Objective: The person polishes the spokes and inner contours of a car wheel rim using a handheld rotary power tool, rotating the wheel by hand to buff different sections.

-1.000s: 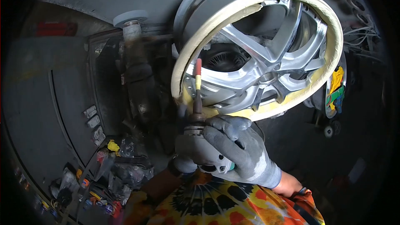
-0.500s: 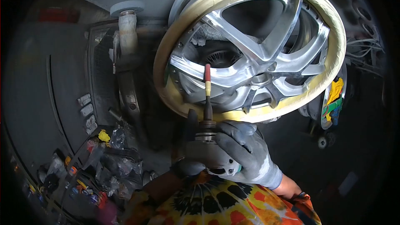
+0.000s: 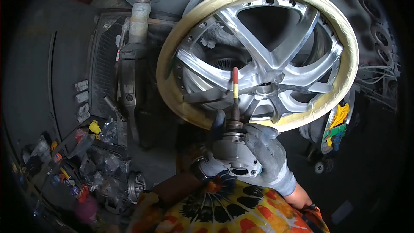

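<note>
Much clutter lies left; a wheel faces the power tool.

Text: none legible | power tool: no readable brand | wheel: no readable numbers

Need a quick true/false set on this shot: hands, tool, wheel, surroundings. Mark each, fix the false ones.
1. The left hand and the right hand both wear gloves. True.
2. The right hand rests on the wheel's hub. False: it is on the power tool.
3. A pale yellow covering runs around the rim of the wheel. True.
4. The tool's tip is blue. False: the tip is red.
5. The person's shirt is plain white. False: it is patterned in yellow, orange and black.
6. A green item shows next to a yellow one. True.
</note>
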Tool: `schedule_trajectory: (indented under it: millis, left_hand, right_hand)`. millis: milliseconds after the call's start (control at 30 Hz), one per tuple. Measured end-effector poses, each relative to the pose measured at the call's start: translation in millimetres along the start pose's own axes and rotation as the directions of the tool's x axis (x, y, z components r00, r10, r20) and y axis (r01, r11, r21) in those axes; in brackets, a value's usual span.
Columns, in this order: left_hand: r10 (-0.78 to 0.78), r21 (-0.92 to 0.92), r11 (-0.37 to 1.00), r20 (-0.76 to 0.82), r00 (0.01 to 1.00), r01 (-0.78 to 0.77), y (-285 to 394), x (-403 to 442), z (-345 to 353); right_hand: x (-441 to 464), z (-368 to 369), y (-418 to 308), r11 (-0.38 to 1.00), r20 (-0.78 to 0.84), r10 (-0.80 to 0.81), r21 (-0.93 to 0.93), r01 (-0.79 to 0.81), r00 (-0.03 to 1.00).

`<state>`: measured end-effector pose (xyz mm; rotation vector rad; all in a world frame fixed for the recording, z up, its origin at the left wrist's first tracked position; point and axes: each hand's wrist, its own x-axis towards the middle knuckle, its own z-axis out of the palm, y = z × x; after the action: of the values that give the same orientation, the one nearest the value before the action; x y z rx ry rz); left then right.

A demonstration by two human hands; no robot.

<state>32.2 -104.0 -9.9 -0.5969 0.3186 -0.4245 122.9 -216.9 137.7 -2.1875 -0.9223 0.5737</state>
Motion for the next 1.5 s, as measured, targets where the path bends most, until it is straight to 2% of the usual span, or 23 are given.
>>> schedule_trajectory:
  millis: [33,100,133,200,233,300,467,533,633,867,1000,1167,1233,1267,1333,1467,1500]
  left_hand:
    - [0.002,-0.001,1.0,0.005,1.0,-0.002,-0.9,0.5,2.1]
    - [0.052,0.053,0.998,-0.202,0.978,-0.042,-4.4,-1.1,9.3]
    - [0.051,0.052,0.998,-0.2,0.978,-0.042,-5.1,-3.0,10.9]
    - [0.235,0.085,0.971,-0.21,0.949,-0.222,-4.7,-6.8,15.9]
    - [0.235,0.081,0.971,-0.209,0.949,-0.223,-3.2,-9.5,21.2]
    - [0.065,0.102,0.994,-0.199,0.978,-0.045,2.7,-17.6,33.8]
    - [0.058,0.138,0.99,-0.149,0.987,-0.038,20.9,-33.6,34.6]
    - [0.11,0.071,0.992,-0.017,0.994,-0.108,29.2,-37.4,22.8]
    - [0.023,0.068,0.997,-0.018,1.0,-0.022,40.4,-48.8,27.5]
    - [-0.008,0.136,0.991,0.028,1.0,0.004,31.1,-62.3,40.9]
    - [0.048,0.028,0.998,0.02,0.999,-0.048,17.7,-46.5,37.0]
    - [0.149,-0.251,0.956,-0.024,0.989,-0.15,-4.0,-16.8,40.7]
    - [0.176,-0.35,0.92,-0.032,0.984,-0.176,-13.7,-9.8,43.8]
    - [0.182,-0.353,0.918,-0.029,0.983,-0.18,-15.2,-6.7,39.7]
    - [0.102,0.044,0.995,-0.244,0.964,-0.094,-15.7,0.9,25.4]
    - [0.073,0.062,0.996,-0.113,0.991,-0.067,-23.7,16.5,-0.3]
    - [0.038,-0.183,0.982,-0.05,0.998,-0.047,-26.0,20.1,4.7]
  right_hand:
    - [1.5,-0.7,-0.9,1.0,0.012,0.009,-0.008,-0.008,1.0]
    - [2.9,2.5,-2.8,1.0,0.015,0.011,-0.006,-0.011,1.0]
    - [3.6,4.2,-3.8,1.0,0.015,0.015,-0.002,-0.015,1.0]
    - [5.5,6.8,-5.7,1.0,0.024,0.009,-0.005,-0.009,1.0]
    - [6.7,7.9,-7.0,1.0,0.032,0.005,-0.005,-0.004,0.999]
    - [11.1,9.5,-12.7,1.0,0.05,0.011,-0.02,-0.01,0.999]
    - [24.7,20.5,-21.4,0.999,0.052,-0.013,-0.04,0.015,0.999]
    - [31.3,23.8,-23.1,0.999,0.051,-0.041,-0.004,0.041,0.998]
    - [40.4,28.4,-24.3,0.998,0.04,-0.061,0.023,0.06,0.997]
    - [48.8,24.7,-18.6,0.995,0.066,-0.096,0.04,0.094,0.993]
    - [34.4,20.0,-6.0,0.995,0.083,-0.094,0.035,0.091,0.992]
    - [16.3,7.6,6.4,0.997,0.104,-0.073,0.033,0.07,0.992]
    - [9.7,5.5,14.6,0.993,0.047,-0.109,0.053,0.106,0.993]
    - [6.8,3.3,17.5,0.992,0.053,-0.113,0.053,0.11,0.992]
    - [1.8,-2.3,23.2,0.995,0.076,-0.089,0.06,0.084,0.993]
    - [-4.4,-15.6,33.5,0.995,0.139,-0.095,0.027,0.092,0.986]
    - [-6.2,-16.8,37.3,0.994,0.12,-0.112,0.025,0.11,0.986]
